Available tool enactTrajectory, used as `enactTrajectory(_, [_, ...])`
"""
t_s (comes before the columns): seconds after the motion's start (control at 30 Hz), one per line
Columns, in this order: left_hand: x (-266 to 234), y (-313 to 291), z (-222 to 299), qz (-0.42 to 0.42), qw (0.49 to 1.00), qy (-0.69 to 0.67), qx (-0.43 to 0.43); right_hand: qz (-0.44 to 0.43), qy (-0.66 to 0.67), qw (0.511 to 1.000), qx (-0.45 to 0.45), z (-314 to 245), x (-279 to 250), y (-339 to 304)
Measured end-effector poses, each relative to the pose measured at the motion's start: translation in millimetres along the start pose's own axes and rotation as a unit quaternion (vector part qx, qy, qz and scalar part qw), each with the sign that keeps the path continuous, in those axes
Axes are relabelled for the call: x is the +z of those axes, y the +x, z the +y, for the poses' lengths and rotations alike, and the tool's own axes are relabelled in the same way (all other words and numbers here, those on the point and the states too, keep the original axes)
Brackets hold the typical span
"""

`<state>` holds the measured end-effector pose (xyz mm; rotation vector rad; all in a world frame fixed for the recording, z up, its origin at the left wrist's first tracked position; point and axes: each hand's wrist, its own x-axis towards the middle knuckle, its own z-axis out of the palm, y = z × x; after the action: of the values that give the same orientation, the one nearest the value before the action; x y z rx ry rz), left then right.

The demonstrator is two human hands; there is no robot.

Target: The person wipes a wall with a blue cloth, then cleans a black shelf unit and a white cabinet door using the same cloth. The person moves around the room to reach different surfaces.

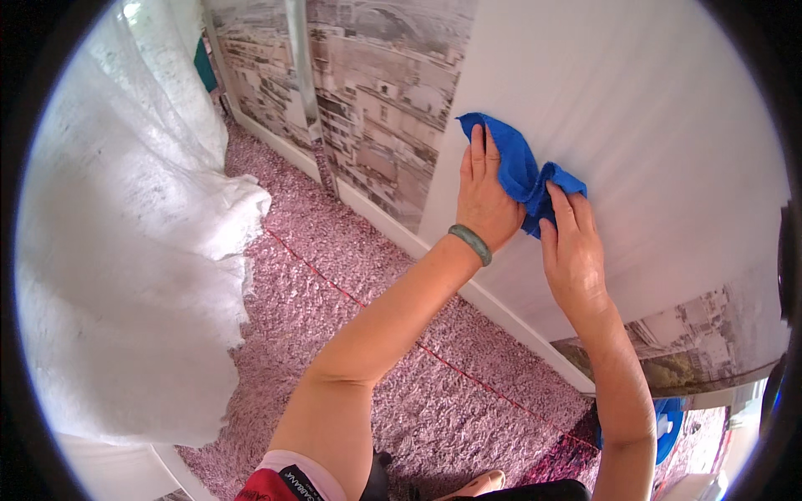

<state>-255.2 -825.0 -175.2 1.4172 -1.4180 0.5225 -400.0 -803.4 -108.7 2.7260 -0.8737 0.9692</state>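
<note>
A blue cloth [520, 163] lies bunched and folded against a smooth white panel [668, 150]. Over its left part is my left hand [484, 196], fingers long and close together, holding it to the surface. A green bangle [470, 243] circles that wrist. My right hand [576, 250] grips the cloth's lower right part, with bent fingers on the fabric and the thumb beside it. The two hands are close together, with a fold of cloth between them. Part of the cloth is hidden under my fingers.
Panels with a printed city picture [384, 92] flank the white one, with a metal strip [307, 92] between two of them. White sheer curtain [125, 275] hangs at left. A red cord [476, 380] crosses the pink shaggy carpet [317, 334]. Something blue [668, 430] stands at lower right.
</note>
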Motion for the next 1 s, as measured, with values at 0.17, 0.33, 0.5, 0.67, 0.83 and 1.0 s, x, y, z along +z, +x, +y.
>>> enactTrajectory(0.17, [-2.7,9.6,-21.9,0.026,0.997,-0.008,-0.074,-0.016,0.040,0.999,0.001,-21.6,18.9,44.9])
enactTrajectory(0.33, [-21.6,26.2,-39.2,0.074,0.979,-0.119,-0.146,0.029,0.058,0.997,-0.052,-35.3,39.8,79.6])
enactTrajectory(0.5, [-26.1,26.7,-67.1,0.014,0.983,-0.052,-0.176,0.044,-0.065,0.987,-0.138,-48.3,64.6,125.2])
enactTrajectory(0.67, [-12.6,19.2,-80.3,-0.008,0.975,-0.018,-0.221,0.099,-0.204,0.932,-0.282,-49.1,91.9,174.1])
enactTrajectory(0.83, [-14.1,19.1,-96.8,0.012,0.961,-0.040,-0.274,0.093,-0.257,0.906,-0.322,-61.0,117.4,210.0])
enactTrajectory(1.0, [-20.5,17.7,-112.3,0.019,0.948,-0.073,-0.308,0.101,-0.299,0.874,-0.370,-79.3,146.4,247.3])
